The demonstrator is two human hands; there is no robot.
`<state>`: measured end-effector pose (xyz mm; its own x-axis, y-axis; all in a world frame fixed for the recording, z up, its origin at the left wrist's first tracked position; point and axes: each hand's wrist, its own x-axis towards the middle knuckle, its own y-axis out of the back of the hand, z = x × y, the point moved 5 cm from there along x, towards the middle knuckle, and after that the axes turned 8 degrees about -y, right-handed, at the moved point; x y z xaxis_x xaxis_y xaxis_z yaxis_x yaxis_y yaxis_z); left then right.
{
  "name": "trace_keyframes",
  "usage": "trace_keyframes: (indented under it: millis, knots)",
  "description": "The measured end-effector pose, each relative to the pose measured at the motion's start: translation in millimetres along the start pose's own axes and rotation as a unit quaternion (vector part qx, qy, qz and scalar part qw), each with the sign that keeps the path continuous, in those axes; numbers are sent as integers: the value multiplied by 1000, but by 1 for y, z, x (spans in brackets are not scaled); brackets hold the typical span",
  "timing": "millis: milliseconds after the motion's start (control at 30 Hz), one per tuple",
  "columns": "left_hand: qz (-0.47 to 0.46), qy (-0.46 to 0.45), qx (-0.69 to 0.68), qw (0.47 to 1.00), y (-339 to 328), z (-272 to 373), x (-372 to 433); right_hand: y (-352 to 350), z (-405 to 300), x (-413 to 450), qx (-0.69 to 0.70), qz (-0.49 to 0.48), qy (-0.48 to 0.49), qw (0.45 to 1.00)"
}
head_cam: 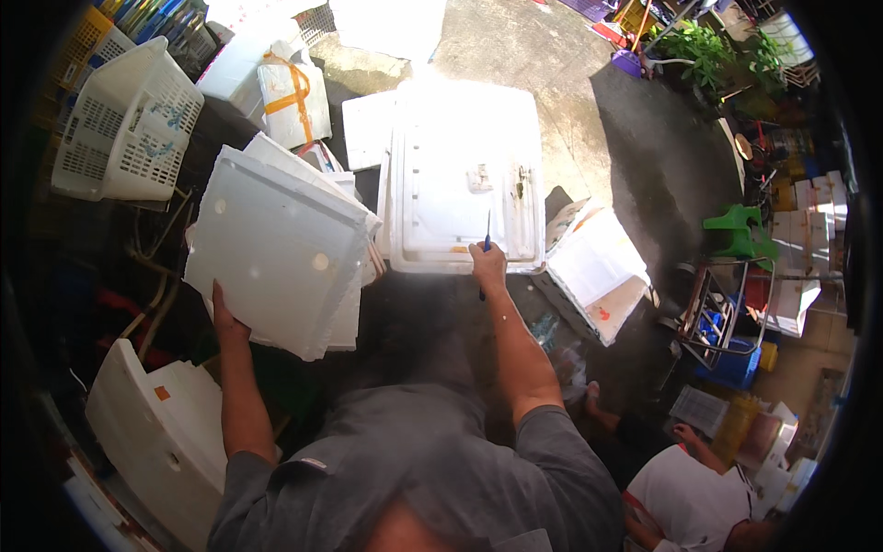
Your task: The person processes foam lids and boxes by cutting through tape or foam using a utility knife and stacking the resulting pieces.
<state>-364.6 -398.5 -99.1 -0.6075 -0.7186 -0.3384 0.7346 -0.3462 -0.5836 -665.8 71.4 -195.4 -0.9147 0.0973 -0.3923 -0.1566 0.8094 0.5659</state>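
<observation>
In my right hand (489,265) is a thin tool with a blue handle (487,244), perhaps a knife; its narrow tip points away from me over a large white tray or lid (441,200). Small dark and brown scraps lie on that white surface. My left hand (230,323) grips the lower edge of a white foam panel (276,241), which is tilted on the left. More white foam pieces (345,314) show behind and under the panel. My left fingers are partly hidden by it.
A white perforated basket (131,127) and a taped foam box (295,100) stand at upper left. An open foam box (599,276) leans right of the tray. A foam box (159,428) stands lower left. Another person (690,497) sits at lower right, near a metal-framed cart (721,310).
</observation>
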Motion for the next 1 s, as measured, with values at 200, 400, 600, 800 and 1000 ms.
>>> trace_keyframes:
  millis: [200,400,600,800,1000]
  knots:
    - [120,-15,136,983,34,0,-10,6,-33,91,-127,22,29,991]
    - [133,-76,173,973,-57,49,-39,-20,-47,144,-311,-96,10,946]
    - [95,-41,247,963,-160,25,-21,-32,-24,163,-303,-74,50,949]
    - [27,-11,409,912,-243,-109,71,13,-22,162,-132,-39,33,990]
    - [-46,97,350,931,-285,-230,124,104,18,110,92,3,-101,991]
